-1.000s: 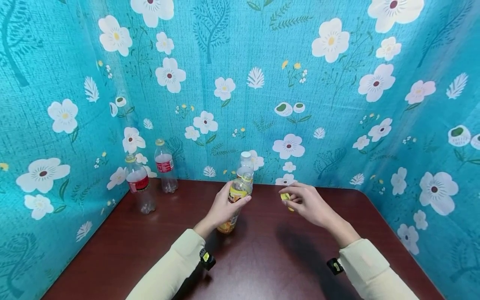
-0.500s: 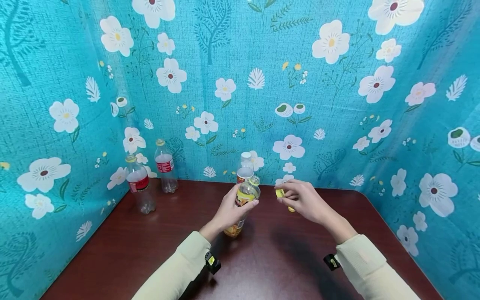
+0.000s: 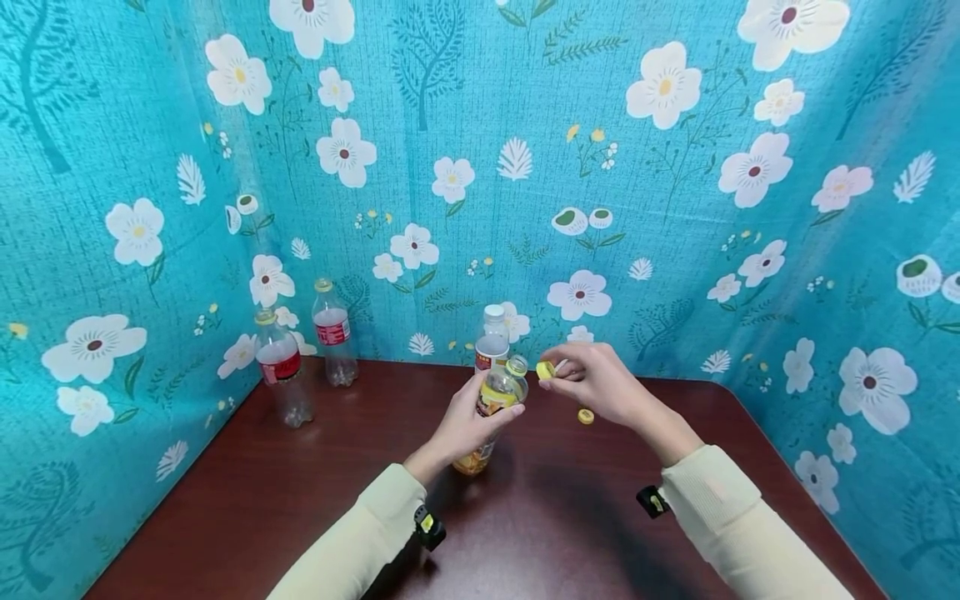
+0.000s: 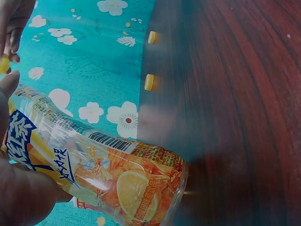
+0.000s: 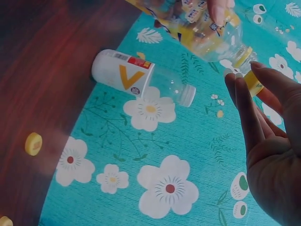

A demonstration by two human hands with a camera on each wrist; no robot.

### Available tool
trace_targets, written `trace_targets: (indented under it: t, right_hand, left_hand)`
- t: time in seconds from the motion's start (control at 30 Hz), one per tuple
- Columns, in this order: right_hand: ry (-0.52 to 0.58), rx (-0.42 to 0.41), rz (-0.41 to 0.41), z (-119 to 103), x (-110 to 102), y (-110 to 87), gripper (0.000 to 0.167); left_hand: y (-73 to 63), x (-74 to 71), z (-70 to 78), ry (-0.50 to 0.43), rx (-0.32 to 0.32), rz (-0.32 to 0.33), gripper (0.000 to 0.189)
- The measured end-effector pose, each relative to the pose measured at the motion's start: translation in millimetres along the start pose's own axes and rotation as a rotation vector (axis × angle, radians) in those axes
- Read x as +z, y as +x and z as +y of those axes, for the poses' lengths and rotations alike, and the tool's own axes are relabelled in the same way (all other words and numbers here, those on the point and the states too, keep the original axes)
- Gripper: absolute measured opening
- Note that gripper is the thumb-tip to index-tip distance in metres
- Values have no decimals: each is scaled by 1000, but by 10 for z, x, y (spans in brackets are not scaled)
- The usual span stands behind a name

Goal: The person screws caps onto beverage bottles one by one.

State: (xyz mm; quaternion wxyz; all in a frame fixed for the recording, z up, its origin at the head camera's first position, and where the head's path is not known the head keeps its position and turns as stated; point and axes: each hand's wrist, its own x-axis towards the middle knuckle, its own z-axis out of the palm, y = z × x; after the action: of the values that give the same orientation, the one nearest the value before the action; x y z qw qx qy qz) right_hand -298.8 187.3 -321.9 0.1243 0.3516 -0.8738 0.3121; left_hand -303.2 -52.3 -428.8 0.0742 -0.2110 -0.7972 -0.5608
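Note:
My left hand (image 3: 459, 425) grips a clear plastic drink bottle (image 3: 495, 403) around its upper part. The bottle leans to the right, and its mouth is uncapped. A lemon slice and orange print mark its label (image 4: 108, 165) in the left wrist view. Just right of the mouth, my right hand (image 3: 603, 387) pinches a yellow bottle cap (image 5: 253, 84) between thumb and fingers. The cap is close to the bottle's neck (image 5: 243, 57) but apart from it. The left palm's side of the bottle is hidden by the hand.
Behind the held bottle stands a white-labelled bottle (image 3: 491, 343) with a white cap. Two red-labelled bottles (image 3: 280, 367) stand at the back left. Two loose yellow caps (image 4: 149, 82) lie on the dark table (image 3: 525, 533), near the floral curtain (image 3: 480, 125).
The held bottle has moved right and slightly down, its mouth tilting further right. My right hand has brought the yellow cap left toward the mouth, uncovering a loose cap on the table.

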Motion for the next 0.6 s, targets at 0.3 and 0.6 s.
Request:
trace_targets:
  t: [0.3, 0.6]
  right_hand:
    - [-10, 0, -22, -48, -67, 98, 31]
    - [-18, -16, -58, -52, -83, 149, 28]
  left_hand:
    - [-29, 39, 73, 11, 26, -20, 60]
    - [-44, 85, 74, 8, 24, -55, 65]
